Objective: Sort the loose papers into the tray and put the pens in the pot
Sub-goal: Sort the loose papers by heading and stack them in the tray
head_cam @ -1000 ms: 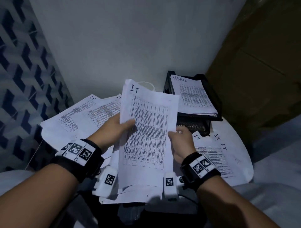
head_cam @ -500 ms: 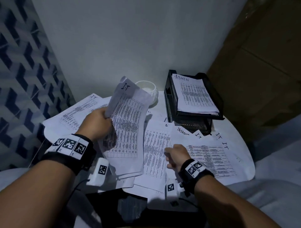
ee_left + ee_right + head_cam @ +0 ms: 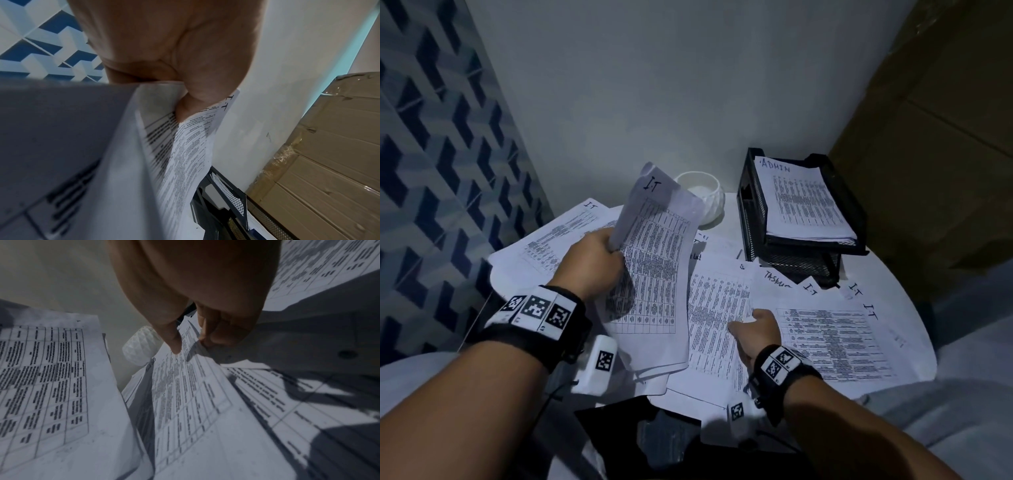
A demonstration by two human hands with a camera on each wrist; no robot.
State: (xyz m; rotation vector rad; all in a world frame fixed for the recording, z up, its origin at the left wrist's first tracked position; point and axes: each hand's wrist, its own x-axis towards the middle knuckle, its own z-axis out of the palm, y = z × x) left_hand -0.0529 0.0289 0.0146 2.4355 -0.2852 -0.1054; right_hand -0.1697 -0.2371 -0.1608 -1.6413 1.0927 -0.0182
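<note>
Loose papers [image 3: 825,335] mostly unsorted: we count many printed sheets spread over the counter [image 3: 729,212], several headed "IT", one "TASK…", overlapping each other. Black mesh tray [image 3: 856,219] sits at the back right of the counter; its top tier carries a sheet headed "ADMIN" [image 3: 804,202], so we judge one category at least begun. Lower tier: contents too dark to tell.

Left hand [image 3: 592,263] grips a small bundle of IT sheets [image 3: 654,270] at their left edge, raised off the counter and tilted, thumb pinching on top in the left wrist view. Right hand [image 3: 755,330] is down on the spread sheets, thumb and curled fingers closing on the edge of one page [image 3: 185,386]; whether it is lifted yet, we cannot tell.

White pot [image 3: 702,198] stands at the back, left of the tray, looks empty from here. No pens visible anywhere; maybe under the papers.

Our call: early-to-middle stage. IT gathering in hand, remaining sheets and the whole pen part still left.
</note>
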